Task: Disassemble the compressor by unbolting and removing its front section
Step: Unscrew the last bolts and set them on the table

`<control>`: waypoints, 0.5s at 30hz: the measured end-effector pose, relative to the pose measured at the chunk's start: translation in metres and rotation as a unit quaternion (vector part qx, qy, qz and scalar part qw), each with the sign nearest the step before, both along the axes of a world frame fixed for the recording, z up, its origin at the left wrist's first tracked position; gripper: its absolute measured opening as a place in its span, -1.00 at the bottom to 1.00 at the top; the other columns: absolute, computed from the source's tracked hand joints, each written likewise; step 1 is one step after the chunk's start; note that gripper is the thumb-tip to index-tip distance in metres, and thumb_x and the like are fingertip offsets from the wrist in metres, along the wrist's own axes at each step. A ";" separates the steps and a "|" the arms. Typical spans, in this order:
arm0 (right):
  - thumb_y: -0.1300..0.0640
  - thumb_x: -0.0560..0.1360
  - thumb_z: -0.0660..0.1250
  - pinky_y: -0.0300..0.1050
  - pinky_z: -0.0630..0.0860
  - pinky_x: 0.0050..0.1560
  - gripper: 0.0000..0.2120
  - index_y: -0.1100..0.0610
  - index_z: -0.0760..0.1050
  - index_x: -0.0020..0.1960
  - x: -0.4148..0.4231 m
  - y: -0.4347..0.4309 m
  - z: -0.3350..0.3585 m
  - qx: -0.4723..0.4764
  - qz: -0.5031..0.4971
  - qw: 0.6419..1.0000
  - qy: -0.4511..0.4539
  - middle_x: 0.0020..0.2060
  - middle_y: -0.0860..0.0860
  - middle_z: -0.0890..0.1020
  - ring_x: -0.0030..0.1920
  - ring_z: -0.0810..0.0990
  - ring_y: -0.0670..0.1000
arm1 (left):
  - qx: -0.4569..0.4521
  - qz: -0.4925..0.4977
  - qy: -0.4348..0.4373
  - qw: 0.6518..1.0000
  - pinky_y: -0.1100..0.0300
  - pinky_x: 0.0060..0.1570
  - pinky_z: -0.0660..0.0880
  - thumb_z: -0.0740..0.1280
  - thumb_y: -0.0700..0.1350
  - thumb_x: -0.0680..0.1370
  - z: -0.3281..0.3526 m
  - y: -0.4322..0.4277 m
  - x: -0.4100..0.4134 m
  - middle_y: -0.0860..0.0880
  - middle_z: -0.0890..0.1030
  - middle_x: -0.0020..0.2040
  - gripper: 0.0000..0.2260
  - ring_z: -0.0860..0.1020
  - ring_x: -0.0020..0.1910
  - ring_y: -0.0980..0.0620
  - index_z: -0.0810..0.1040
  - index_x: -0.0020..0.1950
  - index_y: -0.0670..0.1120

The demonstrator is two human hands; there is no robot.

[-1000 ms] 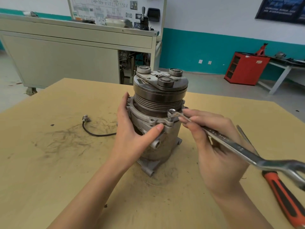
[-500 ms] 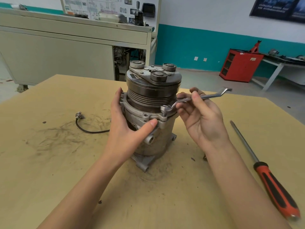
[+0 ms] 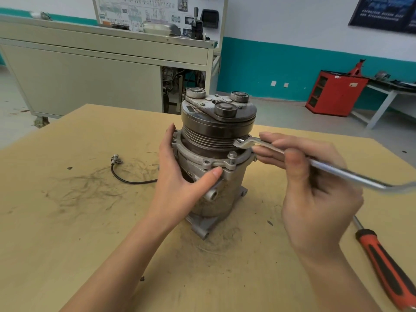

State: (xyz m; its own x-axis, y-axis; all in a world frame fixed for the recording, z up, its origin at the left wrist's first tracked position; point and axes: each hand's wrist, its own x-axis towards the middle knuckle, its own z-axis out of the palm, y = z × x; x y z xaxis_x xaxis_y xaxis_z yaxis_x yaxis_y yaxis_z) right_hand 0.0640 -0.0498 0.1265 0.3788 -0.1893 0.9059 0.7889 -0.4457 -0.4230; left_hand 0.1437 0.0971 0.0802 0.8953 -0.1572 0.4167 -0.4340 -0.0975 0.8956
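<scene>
The compressor stands upright on the wooden table, its grooved pulley and clutch plate on top. My left hand grips its flange from the left, thumb across the front. A bolt sticks up from the flange at the front right. My right hand holds a steel ring wrench. The wrench's ring end hangs above and just behind the bolt, off its head.
An orange-handled screwdriver lies on the table at the right. A black cable with a connector trails left of the compressor. Behind the table are a grey workbench and a red cabinet.
The wrench swung from the front to the right while on the bolt. Now its ring end is lifted off the bolt head, with the handle pointing right. My left hand kept its grip.
</scene>
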 end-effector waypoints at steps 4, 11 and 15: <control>0.07 0.60 0.20 0.13 0.59 -0.06 -0.84 0.11 0.48 0.09 0.001 0.001 -0.009 -0.026 -0.017 0.999 0.007 -0.03 0.01 0.62 0.00 0.66 0.08 | -0.004 -0.003 0.001 1.000 0.02 0.46 0.26 0.44 0.28 0.26 0.000 0.000 0.000 0.14 0.22 0.50 -0.01 0.24 0.46 0.23 -0.03 0.55 0.15; 0.06 0.61 0.18 -0.15 0.56 0.01 -0.76 0.20 0.52 0.01 -0.001 0.010 -0.020 -0.083 -0.060 0.995 -0.007 -0.08 0.13 0.65 0.03 0.64 -0.01 | -0.004 -0.003 0.001 1.000 0.02 0.46 0.25 0.43 0.27 0.25 0.000 -0.001 -0.001 0.09 0.21 0.52 0.01 0.23 0.47 0.19 -0.04 0.56 0.10; 0.15 0.61 0.15 -0.01 0.60 -0.07 -0.88 0.11 0.46 -0.02 0.003 0.009 -0.018 0.021 0.021 0.999 0.017 -0.09 0.11 0.63 -0.08 0.67 0.07 | -0.005 -0.002 0.002 1.000 0.03 0.46 0.25 0.43 0.28 0.25 0.000 0.000 -0.001 0.11 0.21 0.52 0.01 0.23 0.46 0.22 -0.04 0.56 0.13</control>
State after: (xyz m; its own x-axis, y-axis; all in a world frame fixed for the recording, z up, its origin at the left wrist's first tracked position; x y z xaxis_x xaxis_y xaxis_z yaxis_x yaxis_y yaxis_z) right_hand 0.0669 -0.0412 0.1082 0.4179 -0.2114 0.8836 0.7908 -0.3941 -0.4683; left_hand 0.1428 0.0966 0.0806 0.8962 -0.1567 0.4150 -0.4310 -0.0865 0.8982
